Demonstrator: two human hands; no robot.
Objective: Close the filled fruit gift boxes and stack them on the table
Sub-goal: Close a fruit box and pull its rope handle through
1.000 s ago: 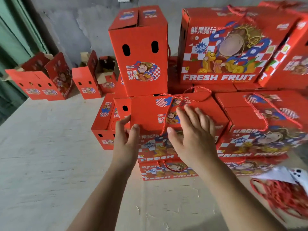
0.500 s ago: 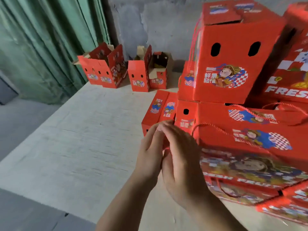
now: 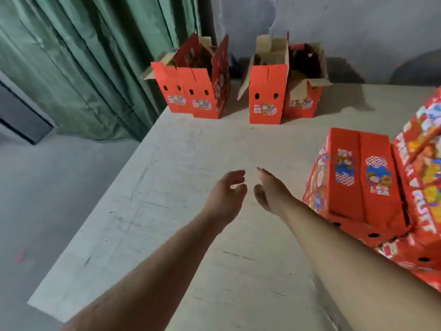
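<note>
Both hands reach out over the bare middle of the pale table [image 3: 167, 187], holding nothing. The left hand [image 3: 225, 194] has its fingers loosely curled and relaxed; the right hand [image 3: 268, 189], just beside it at 3 o'clock, has its fingers nearly straight, and the two do not touch.

At 12 o'clock, by the grey wall [image 3: 334, 32], four open gift boxes stand upright with flaps raised: a left pair [image 3: 198, 91] touching each other, and a right pair [image 3: 274, 91] likewise. Each red end face shows two oval holes above a small cartoon sticker; its writing is too small to read.

At 3 o'clock a closed gift box [image 3: 358, 175] lies on top of the stacked boxes [image 3: 405, 254], two cartoon labels on its top, a red rope handle hanging on its left side. Blurred boxes at the right edge carry large white letters, not clearly legible.

A green curtain [image 3: 83, 56] hangs at 10 o'clock.
</note>
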